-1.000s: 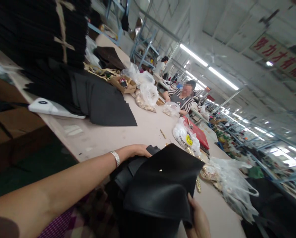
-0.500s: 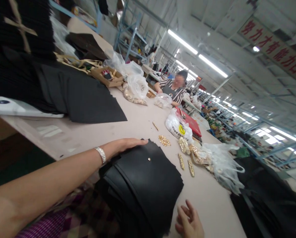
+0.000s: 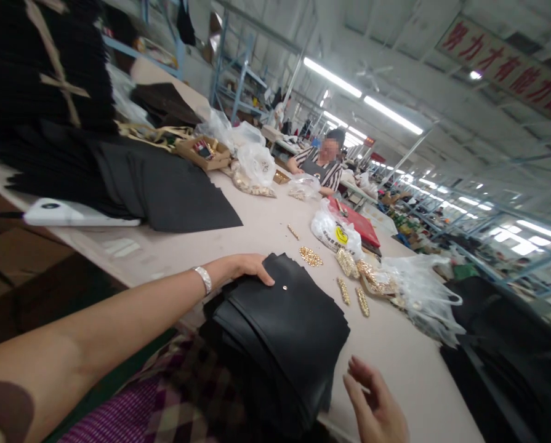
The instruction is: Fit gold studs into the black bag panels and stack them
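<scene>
A fanned stack of black leather-like pieces (image 3: 293, 332) rests at the table's near edge, against the checked purple clothing. One small shiny gold stud (image 3: 285, 287) sits on the top piece. My left hand (image 3: 250, 267) grips the stack's far left edge, thumb on top and the other fingers hidden behind it. Beside the stack's right edge, my right hand (image 3: 377, 400) is held apart from it, fingers curved and spread, with nothing visible in them. Beyond the stack lies a loose pile of gold studs (image 3: 311, 256).
Clear bags of gold pieces (image 3: 377, 277) and short gold bundles (image 3: 362, 301) lie to the right. More black sheets (image 3: 178, 197) and a white device (image 3: 79, 212) occupy the left. A cardboard box (image 3: 204, 152) stands farther back. Another person (image 3: 324, 163) sits across the table.
My left thumb has come down onto the top piece, where the hand lay along the edge before. My right hand has shifted slightly right, away from the stack. The view has moved a little.
</scene>
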{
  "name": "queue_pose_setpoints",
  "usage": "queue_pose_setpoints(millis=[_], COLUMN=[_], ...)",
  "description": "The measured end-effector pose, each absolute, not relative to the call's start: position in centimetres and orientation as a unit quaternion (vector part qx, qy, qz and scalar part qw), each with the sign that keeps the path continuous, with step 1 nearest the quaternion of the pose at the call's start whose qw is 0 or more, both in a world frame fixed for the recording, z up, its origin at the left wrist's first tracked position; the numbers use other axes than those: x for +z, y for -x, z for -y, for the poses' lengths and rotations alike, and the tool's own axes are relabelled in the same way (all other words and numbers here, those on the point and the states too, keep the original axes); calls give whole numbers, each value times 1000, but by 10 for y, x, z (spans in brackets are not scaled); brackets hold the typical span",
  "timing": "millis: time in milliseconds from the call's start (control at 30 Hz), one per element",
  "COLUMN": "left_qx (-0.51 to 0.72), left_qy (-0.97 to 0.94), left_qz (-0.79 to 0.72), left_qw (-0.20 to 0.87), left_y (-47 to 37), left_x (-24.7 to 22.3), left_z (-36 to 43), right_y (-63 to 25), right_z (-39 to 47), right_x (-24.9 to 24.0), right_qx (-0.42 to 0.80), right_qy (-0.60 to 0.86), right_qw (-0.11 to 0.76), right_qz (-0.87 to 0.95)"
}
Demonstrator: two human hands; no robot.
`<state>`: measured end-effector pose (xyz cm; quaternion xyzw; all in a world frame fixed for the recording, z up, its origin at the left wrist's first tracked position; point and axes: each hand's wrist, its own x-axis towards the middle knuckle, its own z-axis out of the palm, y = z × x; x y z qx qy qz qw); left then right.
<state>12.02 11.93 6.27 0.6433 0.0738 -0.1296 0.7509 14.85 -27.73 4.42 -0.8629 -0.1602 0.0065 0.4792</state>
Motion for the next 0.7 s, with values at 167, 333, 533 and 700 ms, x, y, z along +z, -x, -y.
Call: queue_pose_setpoints(millis=[167,333,533,700], left_qx=[-34,33,12,-50], left_qy=[-667,-717,-893,-915], left_qz=[-22,45,50,68], left_qw=[744,695,447,394], left_y=[-116,-120,-144,-176], left_x=[75,95,118,116], left_z=[-112,-106,-97,-107], right_y=[-234,-252,-277,-344], right_z=[203,99,27,67], right_x=[125,186,193,161], right_qx=[61,70,194,267], right_qy=[851,791,768,772], right_qw=[370,166,68,307], right_qz=[368,585,607,489])
